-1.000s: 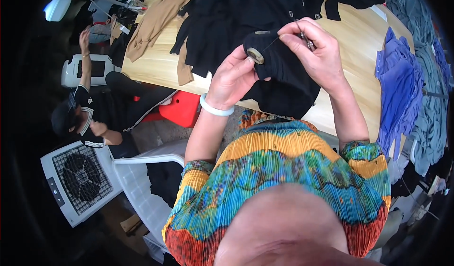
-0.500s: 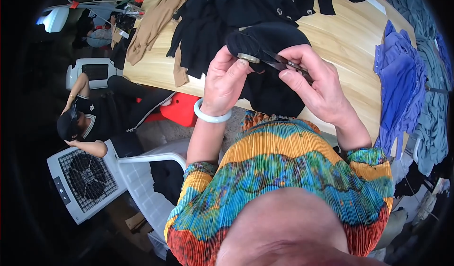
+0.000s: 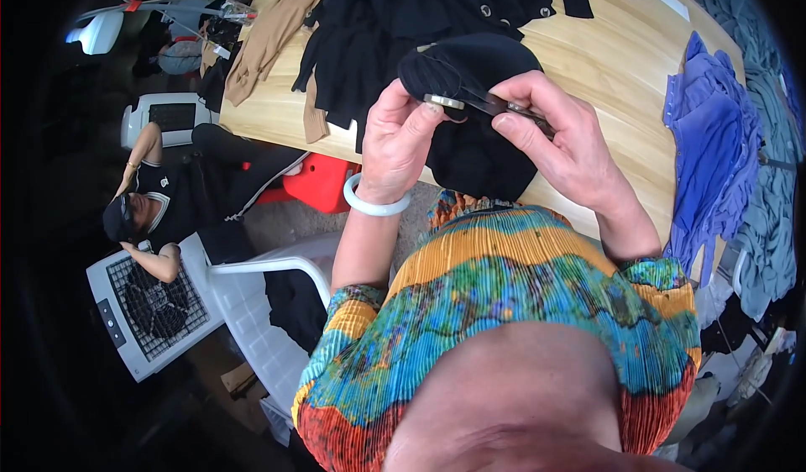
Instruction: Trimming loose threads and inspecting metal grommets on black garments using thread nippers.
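Observation:
My left hand (image 3: 396, 149), with a pale bangle at its wrist, pinches the edge of a black knit garment (image 3: 483, 157) between thumb and fingers. A round, light-rimmed button (image 3: 443, 102) sits on the cloth by my left thumb tip. My right hand (image 3: 571, 140) is closed around small thread snips (image 3: 495, 105). Their blades point left at the cloth, just beside the button; whether the tips touch a thread is too small to tell. The garment is lifted over the near table edge, and its lower part hangs down toward my lap.
More black garments with buttons (image 3: 403, 10) and a tan knit piece (image 3: 273, 35) cover the far side of the wooden table (image 3: 613, 60). Purple clothing (image 3: 714, 136) lies at the right edge. To the left are a white plastic chair (image 3: 269, 338), a fan unit (image 3: 155, 304) and a seated person (image 3: 168, 195).
The snips' blades, spread apart before, are now closer together near the button. My left hand keeps its hold. At left, the seated person's head and arms have shifted slightly.

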Tool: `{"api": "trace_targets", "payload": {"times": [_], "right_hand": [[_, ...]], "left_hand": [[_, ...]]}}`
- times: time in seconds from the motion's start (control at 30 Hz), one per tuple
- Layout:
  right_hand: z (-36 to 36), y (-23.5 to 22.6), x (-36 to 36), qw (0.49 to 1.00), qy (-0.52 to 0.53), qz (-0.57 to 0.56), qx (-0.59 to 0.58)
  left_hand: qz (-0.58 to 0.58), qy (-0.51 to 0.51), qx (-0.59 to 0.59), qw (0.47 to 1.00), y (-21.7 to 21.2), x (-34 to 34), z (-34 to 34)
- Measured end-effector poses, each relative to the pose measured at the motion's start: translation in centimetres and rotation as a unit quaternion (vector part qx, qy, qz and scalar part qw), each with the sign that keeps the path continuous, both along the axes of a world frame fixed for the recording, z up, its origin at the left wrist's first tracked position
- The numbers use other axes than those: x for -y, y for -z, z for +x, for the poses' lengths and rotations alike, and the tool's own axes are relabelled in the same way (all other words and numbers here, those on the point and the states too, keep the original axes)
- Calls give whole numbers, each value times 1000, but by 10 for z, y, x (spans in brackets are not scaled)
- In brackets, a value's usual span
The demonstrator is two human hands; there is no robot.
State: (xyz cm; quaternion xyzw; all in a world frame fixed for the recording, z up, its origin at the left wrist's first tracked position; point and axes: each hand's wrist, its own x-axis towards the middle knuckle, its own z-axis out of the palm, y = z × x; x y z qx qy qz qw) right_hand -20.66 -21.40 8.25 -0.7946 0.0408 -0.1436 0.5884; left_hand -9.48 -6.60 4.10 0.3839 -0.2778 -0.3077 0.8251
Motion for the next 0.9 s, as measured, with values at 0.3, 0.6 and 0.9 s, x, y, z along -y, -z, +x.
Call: {"api": "trace_targets", "payload": {"times": [0.3,0.6,0.9], "right_hand": [[-5,5,3,999,20,-18,38],[-6,8,9,999,20,-13,24],[0,18,2,998,38,36,31]], "left_hand": [[13,6,13,1000,2,4,-9],[48,1,-3,999,0,10,-12],[28,14,-62,998,2,8,-7]]}}
